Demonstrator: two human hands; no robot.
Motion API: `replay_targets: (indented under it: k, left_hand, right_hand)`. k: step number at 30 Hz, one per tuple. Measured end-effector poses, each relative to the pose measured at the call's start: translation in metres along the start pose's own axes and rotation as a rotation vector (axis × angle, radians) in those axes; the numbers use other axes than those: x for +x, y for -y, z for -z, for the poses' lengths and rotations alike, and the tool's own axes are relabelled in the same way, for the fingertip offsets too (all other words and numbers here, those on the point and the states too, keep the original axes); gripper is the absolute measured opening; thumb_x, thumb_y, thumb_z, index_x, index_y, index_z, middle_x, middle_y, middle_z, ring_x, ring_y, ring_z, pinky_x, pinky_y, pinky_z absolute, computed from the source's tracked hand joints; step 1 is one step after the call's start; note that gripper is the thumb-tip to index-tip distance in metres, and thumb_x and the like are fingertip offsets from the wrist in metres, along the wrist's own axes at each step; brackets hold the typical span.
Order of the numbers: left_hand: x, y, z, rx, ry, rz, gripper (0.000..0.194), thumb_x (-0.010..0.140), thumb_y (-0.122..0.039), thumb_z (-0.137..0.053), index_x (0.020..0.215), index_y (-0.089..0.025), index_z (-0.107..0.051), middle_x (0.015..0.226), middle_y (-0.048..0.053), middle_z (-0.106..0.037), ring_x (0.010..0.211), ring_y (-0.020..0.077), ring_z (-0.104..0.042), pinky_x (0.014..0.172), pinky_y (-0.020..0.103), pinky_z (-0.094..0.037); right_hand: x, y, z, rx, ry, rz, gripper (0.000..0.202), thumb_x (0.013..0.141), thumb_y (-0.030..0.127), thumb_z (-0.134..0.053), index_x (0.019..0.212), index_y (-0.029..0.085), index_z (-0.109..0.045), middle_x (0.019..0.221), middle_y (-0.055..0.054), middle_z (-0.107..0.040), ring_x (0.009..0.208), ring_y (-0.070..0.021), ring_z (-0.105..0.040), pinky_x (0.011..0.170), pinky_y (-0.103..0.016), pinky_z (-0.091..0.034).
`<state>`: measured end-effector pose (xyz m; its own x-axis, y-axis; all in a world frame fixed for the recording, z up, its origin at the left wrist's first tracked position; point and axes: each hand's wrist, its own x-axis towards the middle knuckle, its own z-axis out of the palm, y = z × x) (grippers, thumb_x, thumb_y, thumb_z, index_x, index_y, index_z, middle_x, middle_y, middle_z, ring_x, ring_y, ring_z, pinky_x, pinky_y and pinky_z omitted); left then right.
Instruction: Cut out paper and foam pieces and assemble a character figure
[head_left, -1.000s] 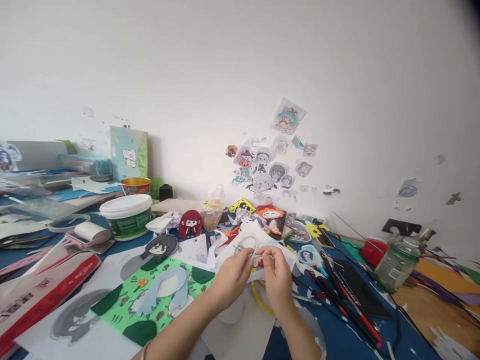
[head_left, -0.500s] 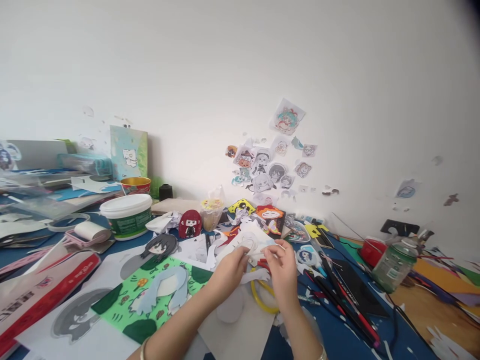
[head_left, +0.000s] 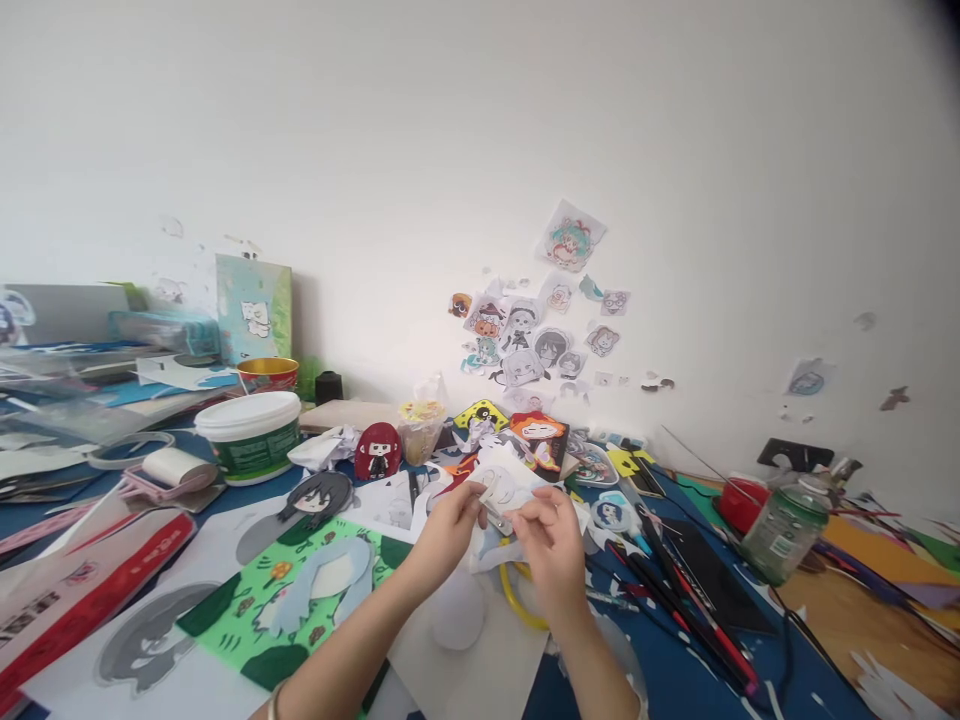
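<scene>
Craft workspace, cluttered desk [head_left: 664, 655], paper cutouts [head_left: 319, 497], pens [head_left: 729, 648]; cartoon drawings [head_left: 551, 348] on wall [head_left: 375, 180]

Pale pc. [head_left: 493, 508] at L hand [head_left: 446, 530], ~6 o'clock: too blurred to ID, ends hidden; unclear if R hand [head_left: 553, 535] gripped it. Yellow ring [head_left: 513, 600], ~6, was part hidden behind R hand. L forearm [head_left: 356, 635] & R forearm [head_left: 598, 650] ran out of 6 o'clock edge. Green sheet [head_left: 238, 630], 7–8: part covered by L forearm. Red/wht packet [head_left: 97, 590], 8: cut by 9 o'clock edge. Bottle label [head_left: 780, 545], 4: too small to read.
</scene>
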<state>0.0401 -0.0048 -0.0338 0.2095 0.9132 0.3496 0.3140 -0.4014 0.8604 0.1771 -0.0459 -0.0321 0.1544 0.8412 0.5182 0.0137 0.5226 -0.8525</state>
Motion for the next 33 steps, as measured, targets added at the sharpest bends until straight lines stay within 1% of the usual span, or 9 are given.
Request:
replay_targets:
  k: [3, 9, 14, 16, 20, 24, 30, 31, 33]
  left_hand:
    - [0.003, -0.001, 0.006, -0.080, -0.004, 0.005, 0.022, 0.079, -0.028, -0.037, 0.090, -0.018, -0.054, 0.063, -0.001, -0.060, 0.070, 0.0173, -0.057, 0.073, 0.029, -0.043]
    - [0.016, 0.007, 0.039, -0.079, -0.225, 0.095, 0.029, 0.081, -0.032, -0.033, 0.096, -0.016, -0.052, 0.079, 0.004, -0.065, 0.073, 0.0189, -0.058, 0.066, 0.029, -0.044]
    - [0.015, 0.013, 0.027, 0.386, -0.059, -0.023, 0.032, 0.083, -0.018, -0.027, 0.097, -0.016, -0.056, 0.082, 0.005, -0.066, 0.083, 0.0193, -0.059, 0.073, 0.028, -0.042]
    - [0.013, 0.017, 0.019, 0.518, -0.023, -0.026, 0.033, 0.079, -0.009, -0.029, 0.095, -0.015, -0.058, 0.080, 0.007, -0.065, 0.081, 0.0205, -0.058, 0.072, 0.030, -0.042]
    - [0.012, 0.024, 0.016, 0.601, -0.002, -0.023, 0.036, 0.073, -0.002, -0.033, 0.095, -0.013, -0.058, 0.076, 0.008, -0.064, 0.079, 0.0210, -0.057, 0.071, 0.030, -0.041]
    - [0.012, 0.027, 0.016, 0.678, 0.007, -0.027, 0.034, 0.075, -0.005, -0.034, 0.099, -0.011, -0.057, 0.081, 0.012, -0.063, 0.079, 0.0230, -0.057, 0.071, 0.033, -0.042]
    - [0.001, 0.007, 0.030, 0.729, 0.037, -0.122, 0.026, 0.075, -0.023, -0.047, 0.098, -0.016, -0.056, 0.102, 0.011, -0.059, 0.097, 0.0260, -0.051, 0.083, 0.037, -0.039]
    - [-0.002, 0.001, 0.036, 0.716, 0.093, -0.087, 0.025, 0.076, -0.030, -0.047, 0.094, -0.017, -0.058, 0.098, 0.010, -0.061, 0.092, 0.0254, -0.053, 0.078, 0.036, -0.042]
    - [-0.007, -0.009, 0.047, 0.627, 0.370, 0.022, 0.025, 0.076, -0.037, -0.045, 0.087, -0.021, -0.061, 0.087, 0.005, -0.064, 0.079, 0.0217, -0.058, 0.066, 0.030, -0.044]
  right_hand:
    - [-0.006, 0.001, -0.001, 0.026, 0.038, 0.015, 0.024, 0.081, 0.029, -0.056, 0.099, 0.023, -0.042, 0.073, 0.002, -0.057, 0.081, -0.0176, -0.060, 0.076, -0.031, -0.046]
    - [-0.014, 0.004, 0.000, 0.131, 0.082, 0.074, 0.013, 0.082, 0.033, -0.056, 0.087, 0.024, -0.048, 0.076, 0.003, -0.050, 0.070, -0.0134, -0.056, 0.071, -0.029, -0.046]
    - [-0.009, 0.006, -0.004, 0.119, 0.553, -0.277, 0.026, 0.075, 0.025, -0.061, 0.097, 0.022, -0.049, 0.071, 0.002, -0.058, 0.070, -0.0152, -0.057, 0.069, -0.029, -0.042]
    - [-0.010, 0.006, -0.009, -0.011, 0.640, -0.415, 0.030, 0.068, 0.018, -0.063, 0.096, 0.020, -0.052, 0.072, 0.002, -0.060, 0.072, -0.0160, -0.056, 0.068, -0.028, -0.041]
    - [-0.013, 0.001, -0.017, -0.167, 0.589, -0.497, 0.034, 0.060, 0.010, -0.059, 0.091, 0.019, -0.054, 0.069, 0.003, -0.057, 0.069, -0.0154, -0.054, 0.063, -0.027, -0.038]
    - [-0.011, -0.006, -0.017, -0.079, 0.538, -0.519, 0.034, 0.061, 0.013, -0.059, 0.094, 0.019, -0.052, 0.070, 0.004, -0.055, 0.067, -0.0131, -0.051, 0.064, -0.026, -0.038]
    - [-0.004, -0.002, -0.009, 0.094, 0.486, -0.567, 0.037, 0.063, 0.022, -0.065, 0.096, 0.017, -0.050, 0.069, 0.002, -0.054, 0.062, -0.0112, -0.048, 0.055, -0.023, -0.035]
    - [-0.003, -0.002, -0.008, 0.116, 0.475, -0.564, 0.038, 0.062, 0.022, -0.066, 0.097, 0.017, -0.050, 0.069, 0.002, -0.054, 0.061, -0.0107, -0.047, 0.055, -0.023, -0.035]
    - [-0.001, -0.004, -0.006, 0.149, 0.447, -0.562, 0.040, 0.061, 0.024, -0.068, 0.096, 0.016, -0.050, 0.069, 0.002, -0.054, 0.059, -0.0099, -0.047, 0.054, -0.022, -0.034]
